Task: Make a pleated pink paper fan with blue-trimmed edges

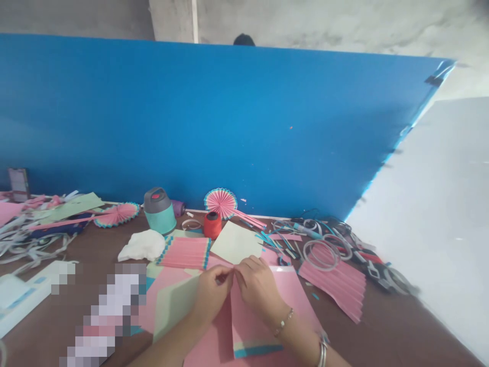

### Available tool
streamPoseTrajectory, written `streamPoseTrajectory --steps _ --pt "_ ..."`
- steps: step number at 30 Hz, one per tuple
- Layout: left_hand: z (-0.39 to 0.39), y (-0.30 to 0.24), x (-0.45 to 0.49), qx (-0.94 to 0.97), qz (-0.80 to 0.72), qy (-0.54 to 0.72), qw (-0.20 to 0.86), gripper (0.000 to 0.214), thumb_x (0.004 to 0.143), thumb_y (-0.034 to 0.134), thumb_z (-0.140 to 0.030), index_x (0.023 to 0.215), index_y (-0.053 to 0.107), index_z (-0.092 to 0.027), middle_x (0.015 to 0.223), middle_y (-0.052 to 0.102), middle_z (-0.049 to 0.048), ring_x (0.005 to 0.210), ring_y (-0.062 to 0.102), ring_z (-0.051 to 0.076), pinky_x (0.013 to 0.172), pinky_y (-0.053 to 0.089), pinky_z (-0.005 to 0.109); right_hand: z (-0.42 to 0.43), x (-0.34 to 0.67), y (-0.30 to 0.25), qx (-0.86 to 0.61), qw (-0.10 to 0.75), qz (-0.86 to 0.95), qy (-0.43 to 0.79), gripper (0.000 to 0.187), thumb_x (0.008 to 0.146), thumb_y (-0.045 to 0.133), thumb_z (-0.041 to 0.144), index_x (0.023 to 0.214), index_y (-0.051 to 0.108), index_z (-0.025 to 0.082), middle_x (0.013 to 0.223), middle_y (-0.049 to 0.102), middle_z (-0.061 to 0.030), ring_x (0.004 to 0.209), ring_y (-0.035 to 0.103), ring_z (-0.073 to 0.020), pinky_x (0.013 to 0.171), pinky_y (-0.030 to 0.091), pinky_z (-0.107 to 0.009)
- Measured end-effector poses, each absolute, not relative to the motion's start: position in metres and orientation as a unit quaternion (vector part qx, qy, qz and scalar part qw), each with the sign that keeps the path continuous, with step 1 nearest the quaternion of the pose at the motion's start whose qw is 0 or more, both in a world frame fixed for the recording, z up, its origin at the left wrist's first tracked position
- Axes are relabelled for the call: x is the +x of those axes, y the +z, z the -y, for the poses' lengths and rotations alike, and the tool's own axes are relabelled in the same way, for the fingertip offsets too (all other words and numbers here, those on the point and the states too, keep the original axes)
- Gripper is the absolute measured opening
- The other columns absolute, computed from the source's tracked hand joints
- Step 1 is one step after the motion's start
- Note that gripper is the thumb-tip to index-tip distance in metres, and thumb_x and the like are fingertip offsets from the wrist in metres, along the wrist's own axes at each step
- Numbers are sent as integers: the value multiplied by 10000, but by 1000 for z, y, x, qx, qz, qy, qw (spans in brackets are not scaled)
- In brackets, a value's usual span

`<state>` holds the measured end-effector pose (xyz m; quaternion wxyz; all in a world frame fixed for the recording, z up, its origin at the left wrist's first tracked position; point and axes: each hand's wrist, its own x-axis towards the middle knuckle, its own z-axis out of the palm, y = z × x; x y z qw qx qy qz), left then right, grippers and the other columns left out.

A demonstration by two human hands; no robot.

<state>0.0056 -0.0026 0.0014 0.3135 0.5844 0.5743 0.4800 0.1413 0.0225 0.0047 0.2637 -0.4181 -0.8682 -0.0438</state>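
In front of me both hands meet at the upper left edge of a pink paper sheet with a blue and cream strip along its near end. My left hand is closed, thumb and fingertips pinching that edge. Close beside it, my right hand pinches the same edge, its fingertips almost touching the left ones. More pink paper lies underneath. Beyond the hands are a pleated pink paper piece with blue ends and a pale green paper square.
A red thread cone, a teal and grey flask and round pleated paper fans stand or lie near the blue partition. Cables and another pleated sheet lie to the right. A white power strip sits left.
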Motion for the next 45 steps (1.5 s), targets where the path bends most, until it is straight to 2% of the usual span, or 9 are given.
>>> streamPoseTrajectory --steps 8,16,22,37,45 --pt "3 1 7 594 -577 472 302 242 737 511 -322 654 681 -172 637 681 39 623 602 186 616 447 268 -21 141 5 -419 253 871 -44 160 812 505 89 701 591 167 671 571 -28 689 457 -163 627 254 -290" --pt "3 -3 7 594 -575 475 300 216 740 523 -307 674 683 -178 653 684 33 636 597 181 629 449 266 -22 139 2 -426 279 860 -43 155 802 516 116 663 569 163 667 568 -28 704 459 -164 635 254 -289" --pt "2 -4 5 582 -574 487 306 221 743 523 -316 692 693 -184 682 702 31 670 623 194 653 471 280 -22 142 10 -411 267 872 -17 165 820 497 95 729 611 171 682 589 -25 703 471 -162 635 257 -285" --pt "4 -3 6 594 -575 473 304 238 767 513 -318 699 684 -167 678 688 34 662 608 183 651 455 266 -22 142 12 -418 254 872 -10 140 792 521 95 696 597 163 680 573 -21 719 470 -156 643 261 -281" --pt "2 -1 7 585 -584 471 308 258 764 504 -337 698 686 -166 674 689 33 659 603 180 638 452 257 -23 142 15 -427 235 873 7 148 780 516 72 744 621 169 710 594 -26 743 481 -161 651 259 -284"
